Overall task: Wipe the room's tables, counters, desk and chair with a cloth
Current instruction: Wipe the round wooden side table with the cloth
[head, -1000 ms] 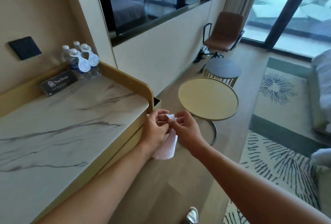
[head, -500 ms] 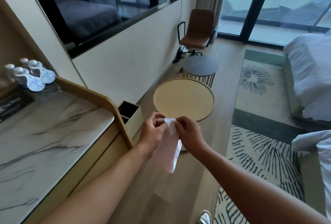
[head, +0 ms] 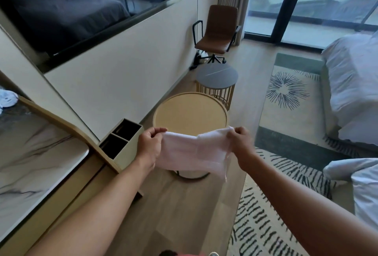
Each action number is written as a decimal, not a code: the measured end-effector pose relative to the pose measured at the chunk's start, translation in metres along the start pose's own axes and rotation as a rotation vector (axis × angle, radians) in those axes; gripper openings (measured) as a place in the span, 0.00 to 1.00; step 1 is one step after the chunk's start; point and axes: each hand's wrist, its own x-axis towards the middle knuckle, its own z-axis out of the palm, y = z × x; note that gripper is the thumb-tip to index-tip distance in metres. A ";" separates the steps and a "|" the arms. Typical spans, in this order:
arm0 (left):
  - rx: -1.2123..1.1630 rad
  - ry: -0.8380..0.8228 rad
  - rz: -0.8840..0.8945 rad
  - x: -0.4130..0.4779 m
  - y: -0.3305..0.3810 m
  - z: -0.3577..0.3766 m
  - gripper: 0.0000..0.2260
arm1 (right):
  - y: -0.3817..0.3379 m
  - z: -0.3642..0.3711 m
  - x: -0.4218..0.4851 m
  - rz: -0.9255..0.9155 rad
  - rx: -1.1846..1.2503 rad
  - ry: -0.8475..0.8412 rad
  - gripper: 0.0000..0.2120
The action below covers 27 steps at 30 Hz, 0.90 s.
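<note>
A white cloth [head: 194, 150] is stretched out flat in the air between my two hands. My left hand [head: 150, 145] pinches its left corner and my right hand [head: 241, 143] pinches its right corner. Just beyond the cloth stands a round beige side table [head: 190, 112]. A smaller round grey table [head: 217, 75] stands behind it. A brown swivel chair [head: 216, 30] stands by the window at the back. The marble counter [head: 30, 157] with a wooden rim lies to my left.
A two-compartment beige box [head: 120, 143] sits at the counter's end. Water bottles [head: 7, 97] are at the left edge. A bed with white bedding [head: 351, 83] fills the right side, and a patterned rug [head: 286, 153] covers the floor beside it.
My hands have moved apart and spread the cloth open, where before they held it bunched together. The view has swung right, away from the counter and toward the round tables.
</note>
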 end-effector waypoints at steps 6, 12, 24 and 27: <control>-0.013 -0.007 0.040 0.050 0.004 0.034 0.07 | -0.009 -0.020 0.056 0.089 0.072 0.025 0.11; -0.008 -0.039 0.062 0.104 0.007 0.088 0.08 | -0.003 -0.022 0.113 0.059 -0.105 0.020 0.05; 0.094 -0.081 0.082 0.260 0.036 0.163 0.09 | -0.040 -0.003 0.277 0.043 -0.245 0.049 0.14; 0.142 -0.040 0.088 0.282 0.042 0.167 0.10 | -0.045 -0.001 0.306 0.056 -0.201 0.039 0.07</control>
